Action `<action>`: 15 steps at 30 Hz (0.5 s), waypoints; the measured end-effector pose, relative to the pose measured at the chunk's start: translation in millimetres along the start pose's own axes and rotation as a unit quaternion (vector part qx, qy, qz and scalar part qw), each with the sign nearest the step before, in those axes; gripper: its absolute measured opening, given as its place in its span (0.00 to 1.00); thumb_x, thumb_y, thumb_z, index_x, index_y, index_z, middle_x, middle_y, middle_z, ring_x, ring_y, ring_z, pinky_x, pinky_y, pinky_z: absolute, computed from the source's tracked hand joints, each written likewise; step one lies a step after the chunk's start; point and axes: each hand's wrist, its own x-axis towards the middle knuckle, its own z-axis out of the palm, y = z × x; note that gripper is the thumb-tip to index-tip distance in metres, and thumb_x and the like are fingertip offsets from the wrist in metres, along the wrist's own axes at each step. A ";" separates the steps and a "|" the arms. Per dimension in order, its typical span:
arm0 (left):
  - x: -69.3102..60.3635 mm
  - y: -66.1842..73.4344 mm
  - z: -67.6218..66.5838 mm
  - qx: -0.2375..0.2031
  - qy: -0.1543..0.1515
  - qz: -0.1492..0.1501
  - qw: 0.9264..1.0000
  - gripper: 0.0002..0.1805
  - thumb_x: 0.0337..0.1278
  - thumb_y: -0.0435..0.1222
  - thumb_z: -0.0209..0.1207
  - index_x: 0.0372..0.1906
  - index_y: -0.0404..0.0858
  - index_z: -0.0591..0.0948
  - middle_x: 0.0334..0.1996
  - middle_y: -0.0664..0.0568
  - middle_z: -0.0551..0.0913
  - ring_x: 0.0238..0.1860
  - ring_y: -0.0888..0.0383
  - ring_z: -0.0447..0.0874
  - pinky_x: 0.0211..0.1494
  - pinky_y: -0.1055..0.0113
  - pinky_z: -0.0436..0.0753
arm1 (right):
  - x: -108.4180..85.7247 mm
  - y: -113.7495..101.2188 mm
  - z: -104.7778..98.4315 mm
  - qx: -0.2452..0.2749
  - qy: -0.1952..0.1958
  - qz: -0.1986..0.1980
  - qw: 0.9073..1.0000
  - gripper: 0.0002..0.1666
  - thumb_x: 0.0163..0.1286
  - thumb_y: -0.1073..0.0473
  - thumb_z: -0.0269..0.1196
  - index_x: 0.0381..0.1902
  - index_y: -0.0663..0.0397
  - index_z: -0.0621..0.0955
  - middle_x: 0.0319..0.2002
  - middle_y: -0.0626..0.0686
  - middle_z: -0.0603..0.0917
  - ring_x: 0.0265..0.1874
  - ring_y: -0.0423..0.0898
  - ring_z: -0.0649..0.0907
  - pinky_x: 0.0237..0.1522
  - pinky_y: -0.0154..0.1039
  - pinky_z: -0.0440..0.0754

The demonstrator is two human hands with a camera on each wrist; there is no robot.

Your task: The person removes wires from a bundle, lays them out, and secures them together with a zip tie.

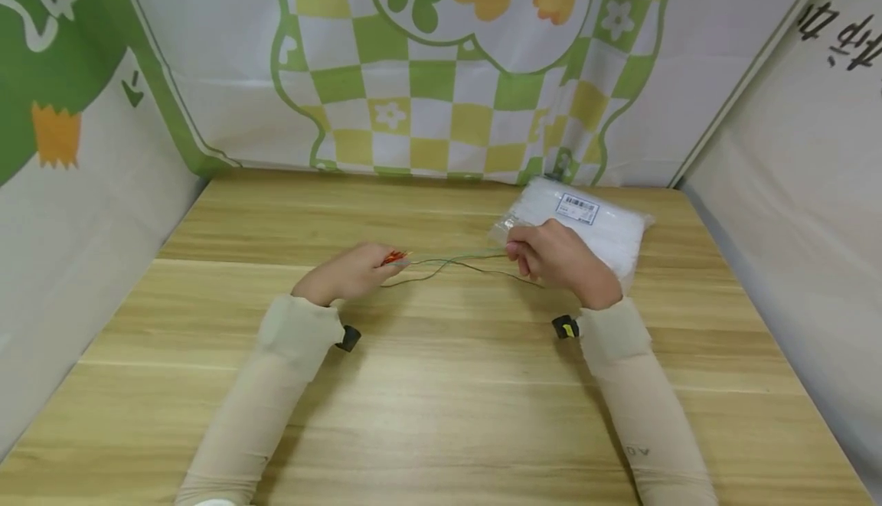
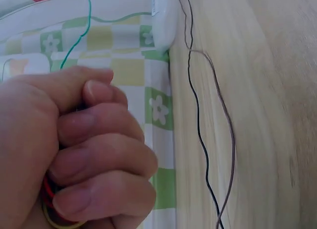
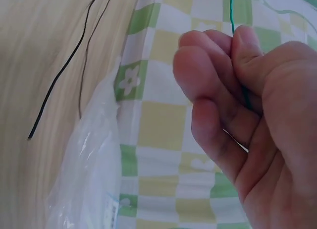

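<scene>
My left hand (image 1: 351, 271) (image 2: 94, 144) curls round a bunch of red and yellow wires (image 2: 48, 189); their ends stick out by the thumb in the head view. A green wire (image 2: 89, 16) runs out from that fist. Its other part (image 3: 231, 11) is pinched between thumb and finger of my right hand (image 1: 554, 257) (image 3: 247, 100), the other fingers bent. Between the hands the green wire crosses a black wire (image 2: 198, 115) (image 3: 59, 75) and a brown wire (image 2: 230, 135) (image 3: 85, 60), which hang or lie low near the tabletop.
Behind and beside my right hand lies a clear plastic bag of white material (image 1: 606, 234) with a label. The wooden table (image 1: 455, 414) meets a patterned cloth (image 1: 427, 115) at its back edge. Cloth walls stand left and right.
</scene>
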 end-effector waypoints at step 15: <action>-1.4 0.3 -1.7 -0.058 -0.028 0.042 0.997 0.24 0.87 0.47 0.44 0.46 0.29 0.77 0.23 0.54 0.65 0.24 0.59 0.58 0.34 0.65 0.68 | -1.1 11.9 0.4 0.003 -0.020 0.028 0.999 0.15 0.82 0.60 0.59 0.30 0.52 0.81 0.17 0.41 0.81 0.16 0.35 0.79 0.38 0.44 0.83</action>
